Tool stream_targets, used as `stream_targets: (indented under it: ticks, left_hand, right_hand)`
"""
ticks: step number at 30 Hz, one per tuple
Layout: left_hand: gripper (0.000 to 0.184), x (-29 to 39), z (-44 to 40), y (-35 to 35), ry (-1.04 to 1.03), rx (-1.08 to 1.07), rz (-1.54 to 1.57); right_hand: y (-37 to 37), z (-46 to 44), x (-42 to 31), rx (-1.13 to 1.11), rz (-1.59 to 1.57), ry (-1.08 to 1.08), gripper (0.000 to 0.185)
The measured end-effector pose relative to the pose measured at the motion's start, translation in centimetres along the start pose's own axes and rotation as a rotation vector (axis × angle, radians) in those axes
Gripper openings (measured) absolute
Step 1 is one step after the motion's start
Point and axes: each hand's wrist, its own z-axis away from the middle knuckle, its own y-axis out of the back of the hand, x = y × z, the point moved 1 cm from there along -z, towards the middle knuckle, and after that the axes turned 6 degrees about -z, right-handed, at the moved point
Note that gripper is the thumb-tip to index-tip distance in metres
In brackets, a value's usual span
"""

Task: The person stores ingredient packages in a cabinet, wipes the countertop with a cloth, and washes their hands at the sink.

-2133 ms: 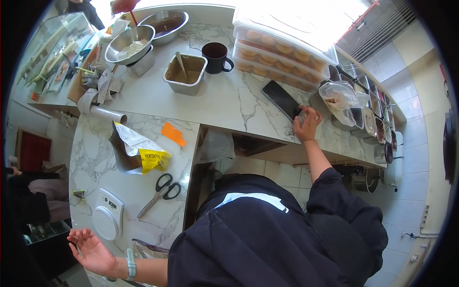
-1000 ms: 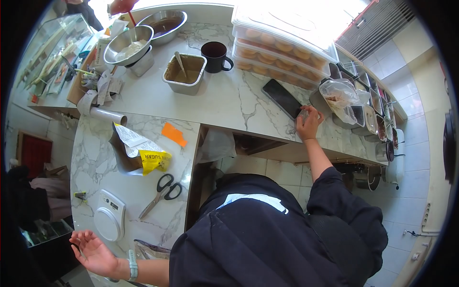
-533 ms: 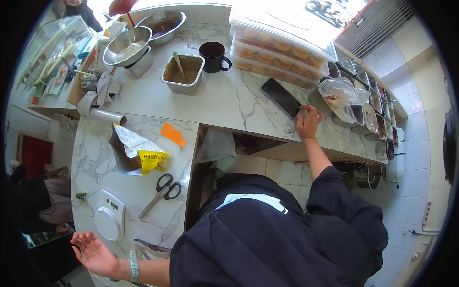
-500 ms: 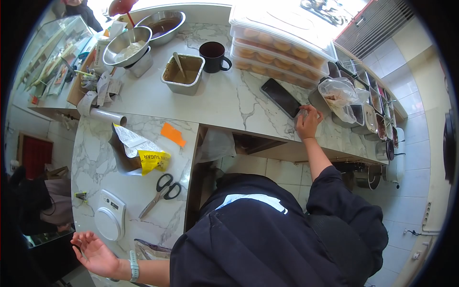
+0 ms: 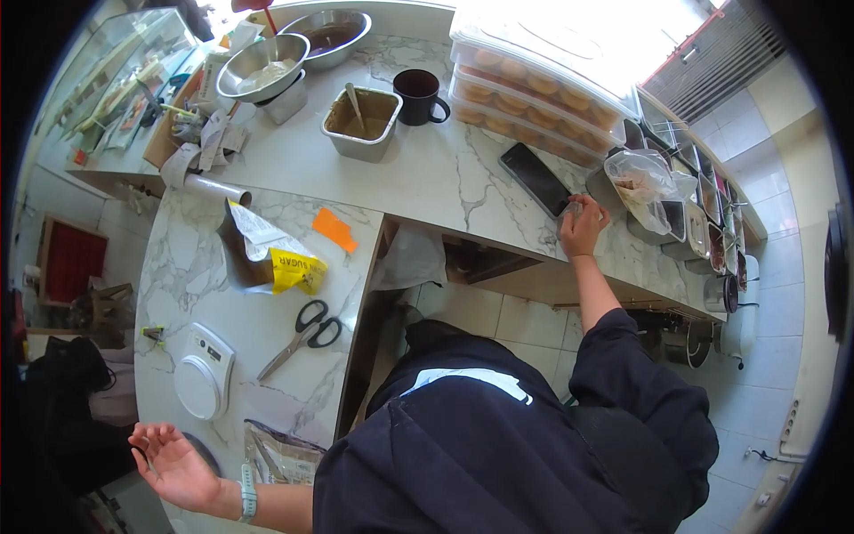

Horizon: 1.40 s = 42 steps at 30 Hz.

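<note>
My right hand (image 5: 583, 227) is at the lower right end of a black phone (image 5: 535, 180) lying on the marble-patterned counter. Its fingers are bent together around a small clear thing that I cannot make out, close to the phone's corner. My left hand (image 5: 178, 465), with a pale watch (image 5: 248, 494) on the wrist, is held palm up at the counter's left edge. Its fingers are loosely curled and apart, and a thin dark band shows near them. Closest to it are a white kitchen scale (image 5: 203, 378) and a clear plastic packet (image 5: 283, 458).
Scissors (image 5: 302, 338), an opened yellow sugar bag (image 5: 276, 267) and orange paper (image 5: 334, 230) lie on the left counter. Behind stand a metal tub with a spoon (image 5: 363, 147), a black mug (image 5: 416, 96), steel bowls (image 5: 267, 71), stacked boxes of round pastries (image 5: 534, 93) and topping containers (image 5: 685, 236).
The camera view has shifted, so the counter things sit slightly further right and, on the left, higher. Both hands keep nearly the same pose; more of the clear packet shows.
</note>
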Motion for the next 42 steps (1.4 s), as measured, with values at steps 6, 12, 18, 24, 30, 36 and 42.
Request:
stream_targets:
  ticks: [6, 12, 18, 24, 30, 36, 42]
  left_hand:
    - [0.016, 2.1, 2.2, 1.0, -0.050, 0.023, 0.002]
    - [0.017, 4.1, 5.1, 1.2, -0.071, -0.076, 0.003]
    - [0.017, 5.7, 8.2, 2.0, -0.188, 0.122, -0.069]
    - [0.016, 6.7, 10.3, 4.1, -0.188, 0.254, -0.137]
    - [0.017, 6.2, 11.8, 7.0, -0.216, 0.324, -0.143]
    - [0.020, 4.7, 14.5, 9.2, -0.171, 0.323, -0.120]
    - [0.018, 6.1, 18.3, 10.0, -0.133, 0.416, -0.205]
  right_hand:
    - [0.1, -0.1, -0.2, 0.007, -0.021, 0.045, 0.031]
    - [-1.1, 0.4, 1.2, 0.030, 0.032, 0.028, 0.033]
    - [-0.7, 0.0, 0.4, 0.129, 0.046, 0.126, 0.024]
    - [-0.5, 1.8, -9.4, 0.182, -0.259, 0.057, 0.022]
    - [-4.6, 5.5, -32.1, -0.437, -0.972, 0.229, 0.055]
    - [-10.3, 4.5, -40.8, -0.224, -0.721, 0.177, 0.043]
    - [-13.9, 2.8, -41.6, -0.130, -0.953, 0.207, 0.027]
